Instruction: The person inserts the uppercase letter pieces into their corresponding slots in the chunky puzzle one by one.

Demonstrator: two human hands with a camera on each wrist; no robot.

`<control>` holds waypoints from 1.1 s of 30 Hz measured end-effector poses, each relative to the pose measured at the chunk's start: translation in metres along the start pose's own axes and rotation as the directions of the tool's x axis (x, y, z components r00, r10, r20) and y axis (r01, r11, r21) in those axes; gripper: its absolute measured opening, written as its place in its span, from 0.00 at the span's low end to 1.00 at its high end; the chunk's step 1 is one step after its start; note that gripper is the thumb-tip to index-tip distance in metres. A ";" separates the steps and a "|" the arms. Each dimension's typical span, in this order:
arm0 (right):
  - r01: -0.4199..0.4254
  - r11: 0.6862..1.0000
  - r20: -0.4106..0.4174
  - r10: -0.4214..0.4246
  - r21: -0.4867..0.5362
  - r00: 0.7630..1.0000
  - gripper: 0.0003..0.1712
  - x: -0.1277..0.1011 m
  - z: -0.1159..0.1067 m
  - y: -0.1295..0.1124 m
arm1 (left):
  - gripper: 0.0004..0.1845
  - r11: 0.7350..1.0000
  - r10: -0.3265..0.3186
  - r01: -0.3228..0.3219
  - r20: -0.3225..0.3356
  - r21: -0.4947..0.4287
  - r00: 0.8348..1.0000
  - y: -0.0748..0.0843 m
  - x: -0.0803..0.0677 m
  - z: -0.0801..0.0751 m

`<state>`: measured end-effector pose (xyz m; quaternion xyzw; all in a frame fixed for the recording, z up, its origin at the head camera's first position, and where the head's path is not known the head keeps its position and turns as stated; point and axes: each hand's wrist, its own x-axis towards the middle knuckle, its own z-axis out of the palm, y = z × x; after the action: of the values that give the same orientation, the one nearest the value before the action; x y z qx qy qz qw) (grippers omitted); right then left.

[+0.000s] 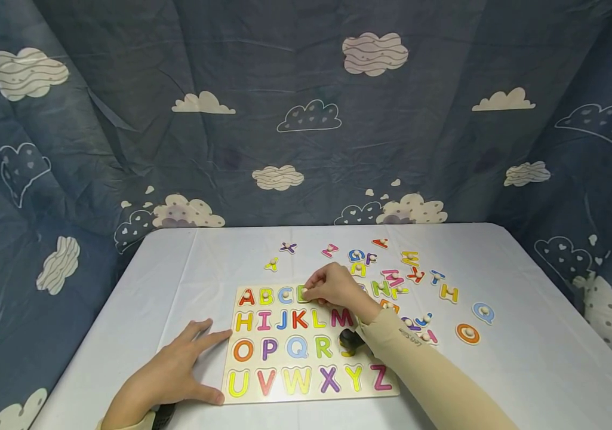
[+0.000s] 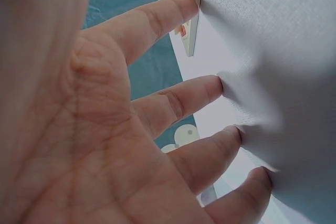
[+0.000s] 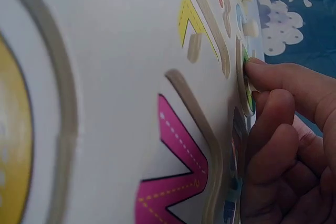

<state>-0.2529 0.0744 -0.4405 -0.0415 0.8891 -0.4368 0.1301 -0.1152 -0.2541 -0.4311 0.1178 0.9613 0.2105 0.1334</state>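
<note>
My right hand (image 1: 338, 289) pinches the green letter (image 3: 247, 85) by its knob at the board's (image 1: 306, 388) far row; light, stiff wood, I judge. My left hand (image 1: 177, 373) lies flat on the worktop (image 1: 123, 310), steadying the board.

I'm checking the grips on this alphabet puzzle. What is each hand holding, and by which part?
The right hand pinches a green letter piece by its small peg, at the board's top row. The left hand holds nothing; it rests flat against the board's left edge.

Puzzle board (image 1: 310, 391) on the table (image 1: 526, 358), loose letters (image 1: 412, 275) scattered behind and right of it.
</note>
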 end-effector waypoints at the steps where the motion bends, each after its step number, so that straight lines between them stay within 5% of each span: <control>1: -0.001 1.000 0.001 0.001 0.000 1.000 0.08 0.000 0.000 0.000 | 0.61 1.000 -0.001 0.001 0.000 -0.002 1.000 0.000 0.000 0.000; 15: -0.010 1.000 0.056 0.010 0.002 0.998 0.07 -0.004 0.000 -0.005 | 0.62 1.000 0.000 0.000 -0.003 0.020 1.000 -0.003 -0.004 0.000; 21: -0.032 0.997 0.084 0.026 0.064 0.996 0.08 -0.014 -0.025 0.002 | 0.62 1.000 -0.003 0.003 0.008 0.006 1.000 -0.001 -0.001 0.002; 33: -0.035 0.999 -0.069 0.034 -0.020 0.997 0.12 -0.033 -0.083 0.039 | 0.63 1.000 -0.008 0.008 0.008 0.006 1.000 -0.001 0.000 0.002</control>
<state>-0.2419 0.1684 -0.4162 -0.0124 0.8982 -0.4262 0.1068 -0.1143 -0.2543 -0.4337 0.1152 0.9618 0.2066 0.1378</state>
